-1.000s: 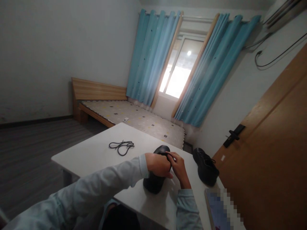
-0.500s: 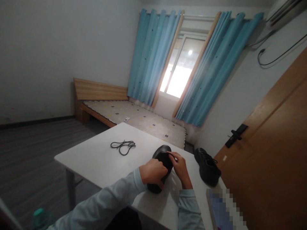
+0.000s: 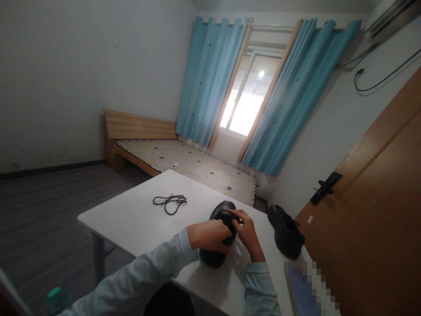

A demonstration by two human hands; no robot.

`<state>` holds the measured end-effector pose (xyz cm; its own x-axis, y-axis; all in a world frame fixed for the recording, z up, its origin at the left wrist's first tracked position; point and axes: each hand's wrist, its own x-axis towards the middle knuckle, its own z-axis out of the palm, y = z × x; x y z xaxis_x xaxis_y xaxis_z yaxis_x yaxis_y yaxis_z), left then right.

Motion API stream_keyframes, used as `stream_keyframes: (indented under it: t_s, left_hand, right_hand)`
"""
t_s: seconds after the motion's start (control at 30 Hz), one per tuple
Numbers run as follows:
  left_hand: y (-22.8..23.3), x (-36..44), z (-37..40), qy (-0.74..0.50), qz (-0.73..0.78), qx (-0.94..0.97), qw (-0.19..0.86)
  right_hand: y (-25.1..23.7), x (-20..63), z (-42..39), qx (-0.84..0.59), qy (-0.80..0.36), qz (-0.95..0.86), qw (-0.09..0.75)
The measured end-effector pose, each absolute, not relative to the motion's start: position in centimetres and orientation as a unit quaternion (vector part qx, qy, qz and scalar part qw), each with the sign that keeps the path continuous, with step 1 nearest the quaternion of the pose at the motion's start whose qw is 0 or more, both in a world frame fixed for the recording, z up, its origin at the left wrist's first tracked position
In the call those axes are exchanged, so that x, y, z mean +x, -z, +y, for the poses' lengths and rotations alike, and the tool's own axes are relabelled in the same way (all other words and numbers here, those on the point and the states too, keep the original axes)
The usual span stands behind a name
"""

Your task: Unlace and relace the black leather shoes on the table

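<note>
Head view: your two hands meet over a black shoe (image 3: 219, 237) near the middle of the white counter (image 3: 131, 219).
Left hand (image 3: 208, 236): clasps the shoe's near side, hiding much of it.
Right hand (image 3: 247, 232): fingertips pinch at the shoe's top; you cannot tell what they grip.
Shoe: smooth, rounded, matte black.
Loose lace (image 3: 170, 202): thin dark cord, looped, far left.
Second shoe (image 3: 285, 231): right edge, laces faint.

Your left hand (image 3: 210, 235) and right hand (image 3: 248, 232) are gripping a black shoe (image 3: 219, 237). A loose lace (image 3: 170, 202) is lying on the white table (image 3: 131, 219).
</note>
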<state>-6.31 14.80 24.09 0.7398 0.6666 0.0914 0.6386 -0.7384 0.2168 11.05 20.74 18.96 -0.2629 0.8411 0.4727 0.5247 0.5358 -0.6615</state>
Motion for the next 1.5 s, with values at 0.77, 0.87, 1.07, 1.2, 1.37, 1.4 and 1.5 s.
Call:
stream_keyframes:
  t_s: [0.77, 0.87, 1.07, 1.2, 1.37, 1.4, 1.5]
  left_hand:
    - [-19.7, -20.9, 26.4, -0.128, 0.802, 0.583, 0.022]
    - [-18.8, -21.3, 26.4, -0.113, 0.809, 0.576, 0.032]
    - [-18.1, -21.5, 26.6, -0.093, 0.806, 0.582, 0.051]
    - [-17.9, -21.5, 26.8, -0.094, 0.801, 0.589, 0.054]
    - [-17.7, -21.1, 26.9, -0.103, 0.789, 0.603, 0.060]
    - [-17.7, -21.0, 27.0, -0.106, 0.785, 0.607, 0.062]
    - [-18.0, -20.7, 27.1, -0.121, 0.769, 0.624, 0.067]
  right_hand:
    - [-18.9, 11.2, 21.1, -0.437, -0.208, -0.777, 0.402]
    - [-19.0, 11.2, 21.1, -0.433, -0.208, -0.780, 0.401]
    - [-19.5, 11.2, 20.7, -0.436, -0.210, -0.783, 0.391]
    - [-19.8, 10.6, 20.5, -0.452, -0.191, -0.782, 0.385]
    - [-19.9, 9.4, 20.1, -0.515, -0.121, -0.773, 0.350]
    - [-20.0, 9.2, 20.0, -0.523, -0.109, -0.774, 0.340]
    - [-20.2, 8.6, 19.8, -0.549, -0.077, -0.777, 0.299]
